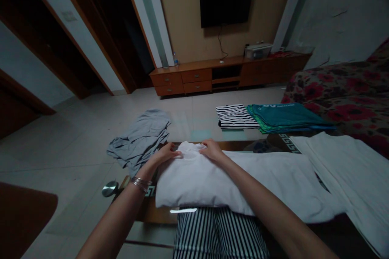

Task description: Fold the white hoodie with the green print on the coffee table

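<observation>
A white T-shirt (194,182) lies stretched sideways across the glass-topped table, its neckline at the far left end. My left hand (166,153) pinches the cloth on the left side of the collar. On the collar's other side, my right hand (212,149) grips the fabric between thumb and fingers. My right forearm passes over the shirt's body. Just beyond my left hand is a crumpled grey garment (142,133). Another white cloth (349,178) lies flat to the right, meeting the shirt's lower end.
A folded black-and-white striped garment (235,116) and folded teal and green cloths (282,115) lie along the table's far side. At right stands a flowered sofa (340,85). A wooden TV cabinet (197,77) runs along the far wall below a television (227,2).
</observation>
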`<state>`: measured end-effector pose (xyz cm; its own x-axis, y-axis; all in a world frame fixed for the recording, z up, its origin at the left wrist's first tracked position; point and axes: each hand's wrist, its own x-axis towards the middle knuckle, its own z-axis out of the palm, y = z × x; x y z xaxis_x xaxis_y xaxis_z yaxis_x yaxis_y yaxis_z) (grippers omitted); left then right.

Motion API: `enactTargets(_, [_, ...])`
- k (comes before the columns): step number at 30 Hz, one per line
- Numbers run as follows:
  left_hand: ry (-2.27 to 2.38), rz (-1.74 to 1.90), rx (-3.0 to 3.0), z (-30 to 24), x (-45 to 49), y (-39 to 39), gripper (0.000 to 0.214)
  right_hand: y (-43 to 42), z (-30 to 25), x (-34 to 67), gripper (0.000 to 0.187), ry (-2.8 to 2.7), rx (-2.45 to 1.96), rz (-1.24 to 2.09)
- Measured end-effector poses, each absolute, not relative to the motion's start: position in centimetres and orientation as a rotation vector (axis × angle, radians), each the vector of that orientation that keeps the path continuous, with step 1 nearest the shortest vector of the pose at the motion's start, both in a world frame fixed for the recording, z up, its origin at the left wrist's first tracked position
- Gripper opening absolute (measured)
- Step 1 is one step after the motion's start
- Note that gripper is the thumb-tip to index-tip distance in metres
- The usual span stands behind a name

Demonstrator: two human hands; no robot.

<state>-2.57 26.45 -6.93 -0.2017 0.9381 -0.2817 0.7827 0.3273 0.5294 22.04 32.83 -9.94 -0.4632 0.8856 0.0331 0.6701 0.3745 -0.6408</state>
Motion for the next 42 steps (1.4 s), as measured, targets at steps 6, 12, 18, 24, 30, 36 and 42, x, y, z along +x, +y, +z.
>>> enactTargets(6, [2.197, 0.335, 1.823, -7.6, -1.7, 24.9, 0.03, 32.9, -11.1, 22.2, 0.018, -2.152, -1.299, 0.853])
enactTargets(12, [2.288, 0.351, 1.779, -7.9, 0.4, 25.8, 0.017, 32.6, -11.2, 22.1, 0.019, -2.101, -1.302, 0.903])
enactTargets(18, [2.37, 0.684, 1.863, -7.9, 1.7, 25.7, 0.021, 32.7, -11.5, 21.9, 0.012, -2.067, -1.343, 0.764])
enactTargets(24, [2.487, 0.673, 1.77, -10.3, 2.2, 25.7, 0.029, 32.5, -11.4, 21.4, 0.026, -2.108, -1.626, 0.578])
enactTargets(30, [2.426, 0.597, 1.585, -10.3, 0.5, 26.7, 0.033, 33.3, -10.6, 21.4, 0.036, -2.201, -1.688, 0.678])
enactTargets(36, [2.26, 0.651, 1.584, -9.4, -0.5, 27.0, 0.029, 32.3, -10.9, 21.7, 0.03, -2.19, -1.736, 0.514])
enactTargets(42, [2.106, 0.762, 1.437, -7.7, -2.7, 25.9, 0.048, 32.1, -9.4, 21.6, 0.032, -2.394, -1.69, 0.501])
